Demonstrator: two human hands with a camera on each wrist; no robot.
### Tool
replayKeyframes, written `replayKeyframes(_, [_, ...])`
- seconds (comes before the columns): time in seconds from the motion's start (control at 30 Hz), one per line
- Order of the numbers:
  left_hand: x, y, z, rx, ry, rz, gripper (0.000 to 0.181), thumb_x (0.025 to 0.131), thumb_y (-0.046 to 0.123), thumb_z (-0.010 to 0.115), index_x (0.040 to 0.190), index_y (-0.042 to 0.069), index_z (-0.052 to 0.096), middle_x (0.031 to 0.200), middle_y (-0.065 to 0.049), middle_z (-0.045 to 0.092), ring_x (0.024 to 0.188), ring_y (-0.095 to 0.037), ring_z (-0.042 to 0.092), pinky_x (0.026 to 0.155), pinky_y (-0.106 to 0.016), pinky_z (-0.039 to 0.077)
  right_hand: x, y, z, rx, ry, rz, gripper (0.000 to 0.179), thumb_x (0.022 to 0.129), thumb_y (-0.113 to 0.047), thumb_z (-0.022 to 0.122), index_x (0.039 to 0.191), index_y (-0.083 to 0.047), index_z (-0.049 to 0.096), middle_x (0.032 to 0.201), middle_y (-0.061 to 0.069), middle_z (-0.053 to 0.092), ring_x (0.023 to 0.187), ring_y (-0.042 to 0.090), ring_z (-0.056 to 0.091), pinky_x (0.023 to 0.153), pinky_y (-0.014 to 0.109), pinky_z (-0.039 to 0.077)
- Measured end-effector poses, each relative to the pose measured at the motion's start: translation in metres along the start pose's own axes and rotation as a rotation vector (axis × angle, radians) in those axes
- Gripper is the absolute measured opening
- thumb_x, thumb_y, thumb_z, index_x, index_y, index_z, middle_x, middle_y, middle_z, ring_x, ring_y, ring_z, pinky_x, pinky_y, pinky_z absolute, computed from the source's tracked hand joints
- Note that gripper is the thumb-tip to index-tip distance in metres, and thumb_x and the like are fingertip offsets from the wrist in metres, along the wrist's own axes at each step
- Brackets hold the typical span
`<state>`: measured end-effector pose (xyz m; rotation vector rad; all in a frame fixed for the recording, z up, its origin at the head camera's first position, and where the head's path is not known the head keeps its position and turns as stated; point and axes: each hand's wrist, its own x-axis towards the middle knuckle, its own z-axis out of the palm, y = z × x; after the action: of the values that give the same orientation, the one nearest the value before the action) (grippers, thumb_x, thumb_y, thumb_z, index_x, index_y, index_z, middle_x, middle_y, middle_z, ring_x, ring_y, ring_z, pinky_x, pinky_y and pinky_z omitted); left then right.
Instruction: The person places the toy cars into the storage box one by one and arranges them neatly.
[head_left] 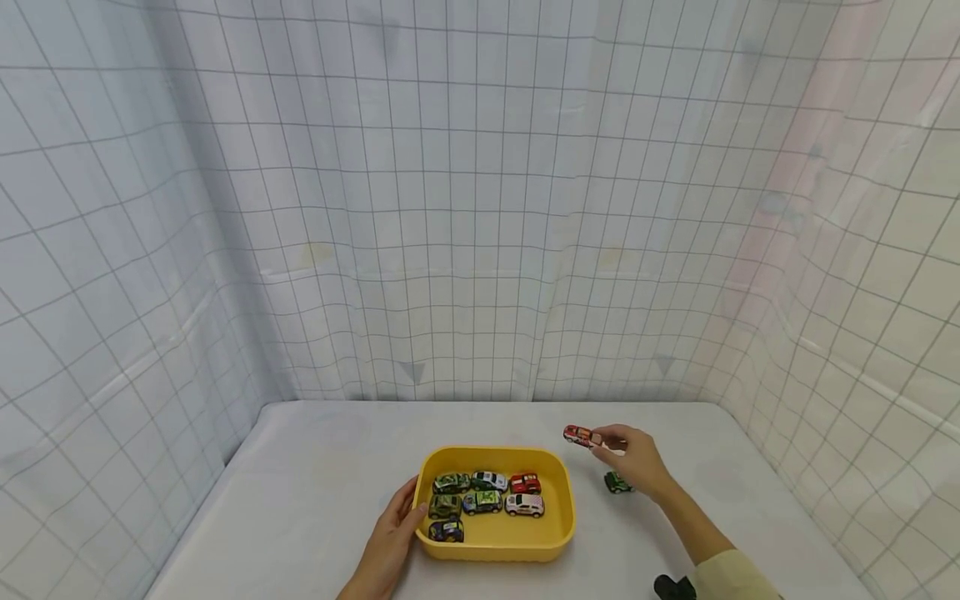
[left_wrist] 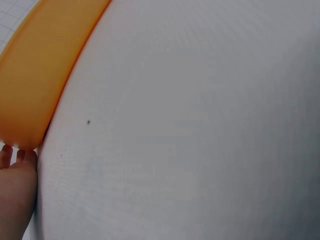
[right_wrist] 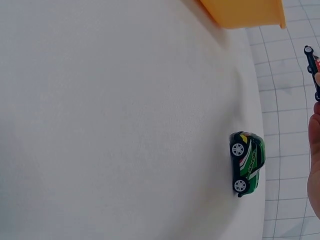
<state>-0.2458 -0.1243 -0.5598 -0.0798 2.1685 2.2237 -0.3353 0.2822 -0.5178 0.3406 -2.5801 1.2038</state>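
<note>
My right hand [head_left: 633,460] pinches a red toy car [head_left: 582,436] above the table, to the right of a yellow tray [head_left: 525,551]. The same car [right_wrist: 313,67] shows at the edge of the right wrist view. Below that hand a green toy car [right_wrist: 248,164] stands on the table. My left hand [head_left: 392,532] grips the tray's left wall, its thumb over the rim. Inside the tray several toy cars sit in rows, among them a white one [head_left: 524,505], a red one [head_left: 526,483] and a dark blue one [head_left: 446,531] at the lower left.
A white tabletop [head_left: 300,500] lies under everything. Grid-patterned white sheeting [head_left: 480,208] hangs behind and on both sides. By the right sleeve [head_left: 731,575] a black object [head_left: 673,587] appears at the bottom edge; its kind is unclear.
</note>
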Motion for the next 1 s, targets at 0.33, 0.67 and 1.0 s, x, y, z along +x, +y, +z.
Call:
replayKeyframes(0.33, [0.001, -0.002, 0.0, 0.019, -0.004, -0.003, 0.062, 0.109, 0.019, 0.054, 0.161, -0.001, 0.028, 0.165, -0.027, 0.024, 0.151, -0.042, 0.024, 0.119, -0.053, 0.031, -0.004, -0.013, 0.011, -0.01, -0.017, -0.087, 0.026, 0.089, -0.011, 0.082, 0.113, -0.004, 0.076, 0.107, 0.004, 0.072, 0.098, 0.025, 0.068, 0.089, 0.039, 0.061])
replayKeyframes(0.67, [0.002, 0.0, -0.002, 0.007, -0.004, -0.019, 0.063, 0.108, 0.02, 0.055, 0.162, 0.002, 0.028, 0.166, -0.025, 0.023, 0.152, -0.041, 0.023, 0.12, -0.054, 0.029, -0.01, -0.031, 0.026, 0.016, -0.089, -0.21, 0.024, 0.091, -0.012, 0.081, 0.113, -0.006, 0.076, 0.107, 0.002, 0.072, 0.096, 0.022, 0.068, 0.089, 0.039, 0.061])
replayKeyframes(1.0, [0.003, -0.002, -0.001, 0.007, 0.006, -0.021, 0.062, 0.108, 0.019, 0.056, 0.162, 0.002, 0.03, 0.166, -0.024, 0.025, 0.152, -0.04, 0.024, 0.119, -0.053, 0.03, -0.013, -0.046, 0.038, 0.049, -0.158, -0.241, 0.024, 0.091, -0.013, 0.081, 0.114, -0.007, 0.075, 0.107, 0.002, 0.073, 0.096, 0.018, 0.068, 0.089, 0.036, 0.061])
